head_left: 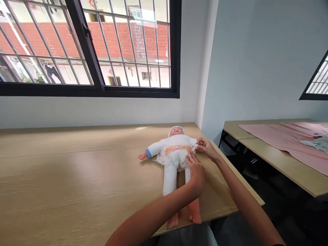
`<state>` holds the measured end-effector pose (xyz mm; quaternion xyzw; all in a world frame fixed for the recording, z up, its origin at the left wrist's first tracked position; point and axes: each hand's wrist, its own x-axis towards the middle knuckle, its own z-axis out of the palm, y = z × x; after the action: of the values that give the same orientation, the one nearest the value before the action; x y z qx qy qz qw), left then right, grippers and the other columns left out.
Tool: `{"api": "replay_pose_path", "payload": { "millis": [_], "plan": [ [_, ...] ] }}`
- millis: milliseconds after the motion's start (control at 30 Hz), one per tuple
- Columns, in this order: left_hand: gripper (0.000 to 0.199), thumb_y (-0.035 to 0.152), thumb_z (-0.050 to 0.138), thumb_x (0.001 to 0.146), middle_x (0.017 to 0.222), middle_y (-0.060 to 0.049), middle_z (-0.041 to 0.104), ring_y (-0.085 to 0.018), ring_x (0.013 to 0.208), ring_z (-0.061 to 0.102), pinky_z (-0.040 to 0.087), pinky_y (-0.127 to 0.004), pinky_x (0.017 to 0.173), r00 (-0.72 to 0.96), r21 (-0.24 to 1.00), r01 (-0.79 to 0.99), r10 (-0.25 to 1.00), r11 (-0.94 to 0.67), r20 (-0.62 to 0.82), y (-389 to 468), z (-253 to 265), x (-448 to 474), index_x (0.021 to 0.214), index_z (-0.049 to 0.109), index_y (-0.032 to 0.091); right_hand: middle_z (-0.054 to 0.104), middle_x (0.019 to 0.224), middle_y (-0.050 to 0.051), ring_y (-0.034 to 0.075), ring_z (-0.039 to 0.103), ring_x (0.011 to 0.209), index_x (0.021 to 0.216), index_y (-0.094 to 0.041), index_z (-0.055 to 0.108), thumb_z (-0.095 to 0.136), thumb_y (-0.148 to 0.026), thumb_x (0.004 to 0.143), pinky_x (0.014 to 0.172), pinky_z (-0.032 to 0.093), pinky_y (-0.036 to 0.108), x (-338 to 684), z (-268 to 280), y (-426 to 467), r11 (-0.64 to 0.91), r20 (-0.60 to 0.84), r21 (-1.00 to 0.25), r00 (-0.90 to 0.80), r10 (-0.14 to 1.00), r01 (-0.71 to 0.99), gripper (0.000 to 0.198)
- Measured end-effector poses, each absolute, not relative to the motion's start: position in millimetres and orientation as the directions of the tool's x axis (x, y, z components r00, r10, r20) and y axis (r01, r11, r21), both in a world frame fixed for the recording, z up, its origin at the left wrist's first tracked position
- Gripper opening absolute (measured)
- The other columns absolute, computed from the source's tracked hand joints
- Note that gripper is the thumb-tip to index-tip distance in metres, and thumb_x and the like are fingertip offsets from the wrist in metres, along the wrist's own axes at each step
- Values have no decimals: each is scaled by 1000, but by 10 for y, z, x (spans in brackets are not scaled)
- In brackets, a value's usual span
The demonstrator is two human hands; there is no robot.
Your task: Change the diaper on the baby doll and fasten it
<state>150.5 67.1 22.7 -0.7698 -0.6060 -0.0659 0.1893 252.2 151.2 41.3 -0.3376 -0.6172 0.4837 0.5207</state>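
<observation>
A baby doll [174, 153] in white clothes lies on its back on the wooden table [77, 177], head toward the wall. A white diaper [176, 155] with a coloured waistband is wrapped around its hips. My left hand [196, 171] rests flat on the diaper's right side, over the doll's thigh. My right hand [206, 147] pinches the diaper's tab at the doll's waist on the right.
The table's right edge [238, 174] runs close beside the doll. A second table [282, 160] stands to the right across a gap, with a pink cloth [287, 136] and a small patterned garment [319, 143] on it. A barred window [89, 48] fills the wall behind.
</observation>
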Motion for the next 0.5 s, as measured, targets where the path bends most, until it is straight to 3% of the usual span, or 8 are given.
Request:
{"api": "replay_pose_path", "payload": {
  "millis": [133, 300, 500],
  "plan": [
    [54, -3, 42, 81, 137, -26, 47, -32, 135, 36, 36, -49, 107, 241, -172, 967, 901, -190, 360, 657, 193, 1533, 134, 44, 0, 62, 68, -4, 12, 60, 64, 78, -20, 47, 62, -19, 64, 65, 45, 25, 2322, 589, 1632, 290, 244, -953, -356, 902, 81, 21],
    [57, -7, 37, 81, 138, -21, 49, -34, 134, 37, 40, -51, 104, 208, -98, 978, 881, -183, 425, 643, 194, 1535, 135, 47, 8, 58, 65, -7, 12, 58, 60, 80, -21, 44, 60, -15, 59, 57, 44, 23, 2124, 622, 1725, 296, 215, -934, -345, 913, 201, 27],
    [50, -6, 36, 83, 137, -25, 48, -34, 129, 44, 42, -48, 102, 215, -172, 972, 896, -159, 388, 655, 154, 1564, 131, 50, 0, 60, 68, -6, 11, 58, 62, 80, -21, 46, 66, -15, 61, 58, 45, 22, 2042, 597, 1699, 295, 207, -926, -334, 920, 238, 29]
  ]
}}
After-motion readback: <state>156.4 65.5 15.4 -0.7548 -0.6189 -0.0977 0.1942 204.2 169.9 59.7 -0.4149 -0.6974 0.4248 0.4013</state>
